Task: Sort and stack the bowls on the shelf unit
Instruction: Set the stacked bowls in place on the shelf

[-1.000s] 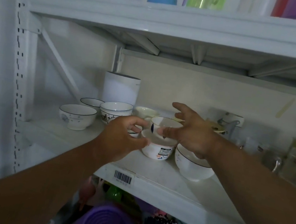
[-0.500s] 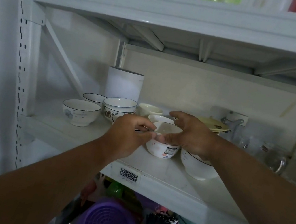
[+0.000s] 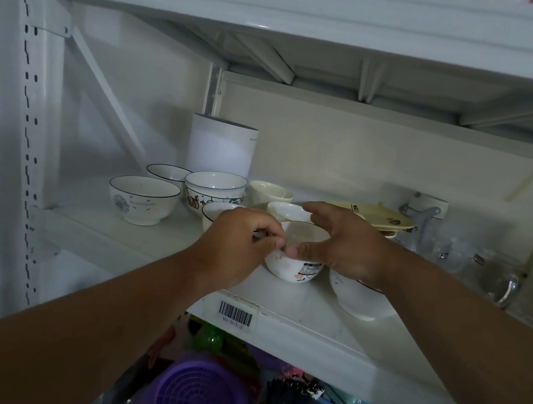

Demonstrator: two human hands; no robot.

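Observation:
A small white bowl with a printed label stands on the white shelf; another bowl seems nested inside it. My left hand pinches its near-left rim. My right hand spans the rim from the right, thumb in front and fingers over the far edge. A blue-flower bowl stands at the left, with a dark-rimmed bowl behind it. Two stacked bowls sit further back. A larger white bowl stands under my right wrist.
A white cylinder stands at the back, next to a cream bowl and a small white bowl. A yellow plate and glass mugs fill the right side. A purple basket sits on the shelf below.
The bowl my right hand held above the labelled bowl has come down into it. Both hands have closed in on the rim.

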